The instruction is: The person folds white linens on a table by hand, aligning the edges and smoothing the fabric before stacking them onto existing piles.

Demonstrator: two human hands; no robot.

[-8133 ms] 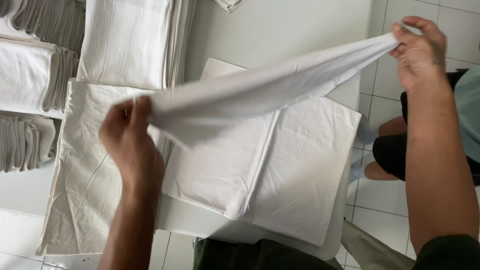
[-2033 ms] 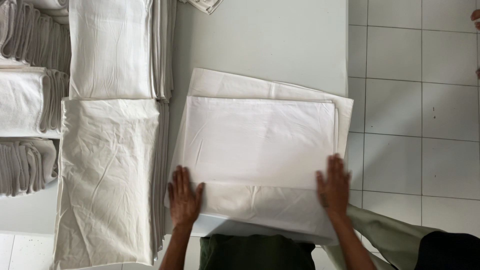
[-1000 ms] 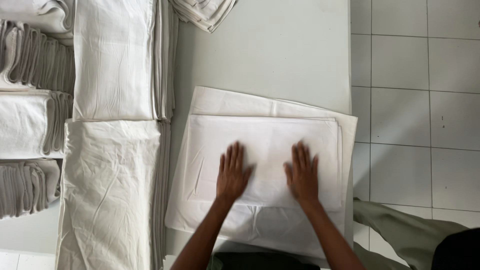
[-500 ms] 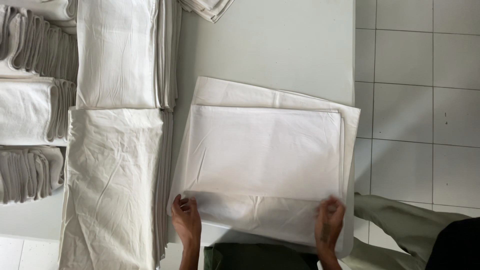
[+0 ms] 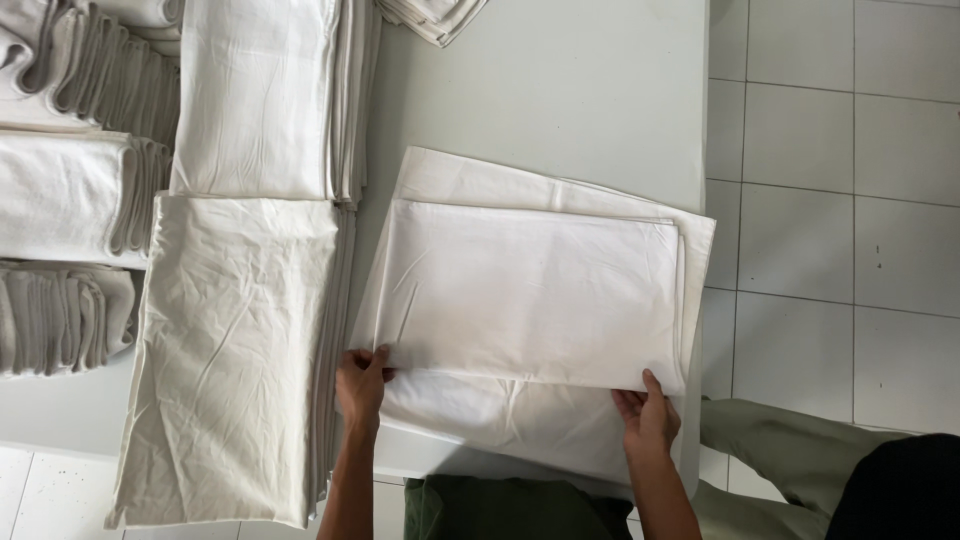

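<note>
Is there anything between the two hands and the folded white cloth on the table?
Nothing visible. The left hand and the right hand already grip the near edge of the folded white cloth, one at each corner. No other thing lies on that cloth.

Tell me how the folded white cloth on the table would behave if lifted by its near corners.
The folded white cloth would probably droop and unfold; its layers lie loose, creased. It looks light: both hands pinch only its near edge. It likely drags rather than slides over the cloth beneath.
</note>
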